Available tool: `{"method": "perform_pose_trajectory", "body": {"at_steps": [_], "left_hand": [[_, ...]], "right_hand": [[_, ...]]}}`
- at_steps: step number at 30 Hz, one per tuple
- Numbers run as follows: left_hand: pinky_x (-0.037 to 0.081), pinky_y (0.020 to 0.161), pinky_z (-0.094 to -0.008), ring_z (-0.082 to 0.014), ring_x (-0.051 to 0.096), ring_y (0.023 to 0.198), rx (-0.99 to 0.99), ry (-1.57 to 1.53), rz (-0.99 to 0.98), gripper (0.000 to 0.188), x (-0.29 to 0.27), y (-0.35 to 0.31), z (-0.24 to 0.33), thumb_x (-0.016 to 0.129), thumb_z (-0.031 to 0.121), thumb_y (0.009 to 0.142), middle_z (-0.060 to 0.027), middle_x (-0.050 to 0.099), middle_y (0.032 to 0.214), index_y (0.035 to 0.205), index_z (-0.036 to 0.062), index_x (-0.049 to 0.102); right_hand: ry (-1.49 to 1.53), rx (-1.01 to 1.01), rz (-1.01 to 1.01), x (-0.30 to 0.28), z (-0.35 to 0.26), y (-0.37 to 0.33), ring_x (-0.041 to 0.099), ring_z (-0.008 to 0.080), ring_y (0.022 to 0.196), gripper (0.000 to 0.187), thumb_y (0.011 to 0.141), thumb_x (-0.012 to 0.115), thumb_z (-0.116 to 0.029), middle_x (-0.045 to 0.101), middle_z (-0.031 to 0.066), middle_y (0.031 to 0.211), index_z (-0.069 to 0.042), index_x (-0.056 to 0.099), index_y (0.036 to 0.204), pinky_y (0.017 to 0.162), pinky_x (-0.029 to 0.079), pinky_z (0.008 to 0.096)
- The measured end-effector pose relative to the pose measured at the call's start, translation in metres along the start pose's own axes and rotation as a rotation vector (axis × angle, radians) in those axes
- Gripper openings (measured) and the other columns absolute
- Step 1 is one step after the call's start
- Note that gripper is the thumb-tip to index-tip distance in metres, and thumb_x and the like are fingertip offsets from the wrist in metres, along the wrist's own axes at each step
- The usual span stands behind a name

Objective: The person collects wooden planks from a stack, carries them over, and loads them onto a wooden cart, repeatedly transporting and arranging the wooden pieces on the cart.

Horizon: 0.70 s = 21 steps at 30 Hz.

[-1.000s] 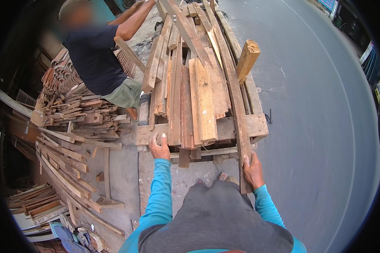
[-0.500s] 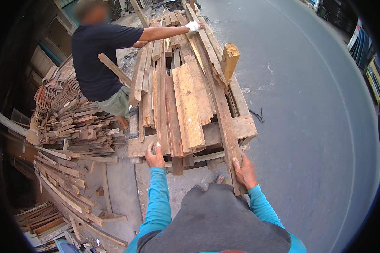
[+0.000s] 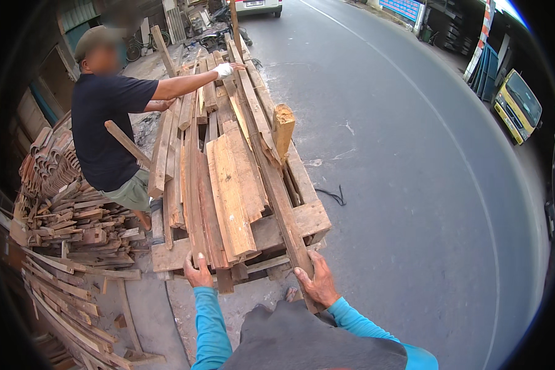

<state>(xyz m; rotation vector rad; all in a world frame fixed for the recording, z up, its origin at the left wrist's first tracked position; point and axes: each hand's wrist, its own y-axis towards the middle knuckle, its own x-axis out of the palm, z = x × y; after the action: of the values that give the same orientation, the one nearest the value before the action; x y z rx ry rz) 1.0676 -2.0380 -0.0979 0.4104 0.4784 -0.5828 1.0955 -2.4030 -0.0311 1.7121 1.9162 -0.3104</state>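
My right hand [image 3: 317, 281] is closed around the near end of a long brown plank [image 3: 283, 213], which runs away from me along the right side of a stack of old lumber. My left hand [image 3: 198, 271] is at the stack's near end, beside the ends of reddish-brown boards [image 3: 211, 216], its thumb up and fingers apart. Between my hands lies a lighter, wide beam [image 3: 229, 197]. A thick crossbeam [image 3: 311, 220] lies under the boards. Across the stack, a person in a dark shirt [image 3: 108, 117] rests a white-gloved hand [image 3: 226, 70] on the far part of the long timbers.
An upright post [image 3: 283, 129] stands at the stack's right side. To the left are piled roof tiles [image 3: 52, 157], broken wood [image 3: 86, 219] and scattered battens [image 3: 61, 308]. A road [image 3: 407, 185] runs along the right, with a yellow vehicle [image 3: 517, 108] on its far side.
My view has tilted up and turned right, so the stack appears farther left and more road shows. My right hand keeps its hold on the plank; my left stays at the board ends.
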Motion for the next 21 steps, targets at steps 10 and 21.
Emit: {"method": "perform_pose_trajectory", "body": {"at_steps": [10, 21], "left_hand": [[0.044, 0.108, -0.0468, -0.0408, 0.058, 0.124, 0.029, 0.004, -0.128, 0.06, -0.006, 0.004, 0.022, 0.072, 0.031, 0.094, -0.0273, 0.061, 0.133, 0.139, -0.0056, 0.054], [0.042, 0.108, -0.0514, -0.0453, 0.053, 0.126, 0.077, 0.105, -0.156, 0.07, -0.013, 0.001, 0.017, 0.075, 0.039, 0.092, -0.0286, 0.057, 0.133, 0.14, -0.004, 0.049]], "right_hand": [[-0.052, -0.01, 0.015, -0.004, 0.004, 0.019, 0.054, 0.0454, 0.127, 0.062, 0.09, 0.078, -0.026, 0.056, 0.0291, 0.135, 0.007, 0.052, 0.136, 0.109, 0.045, 0.0494], [-0.171, -0.029, -0.044, -0.033, -0.056, 0.102, 0.065, 0.0401, 0.111, 0.056, 0.093, 0.075, -0.029, 0.063, 0.0268, 0.124, 0.006, 0.057, 0.133, 0.094, 0.053, 0.0473]]}}
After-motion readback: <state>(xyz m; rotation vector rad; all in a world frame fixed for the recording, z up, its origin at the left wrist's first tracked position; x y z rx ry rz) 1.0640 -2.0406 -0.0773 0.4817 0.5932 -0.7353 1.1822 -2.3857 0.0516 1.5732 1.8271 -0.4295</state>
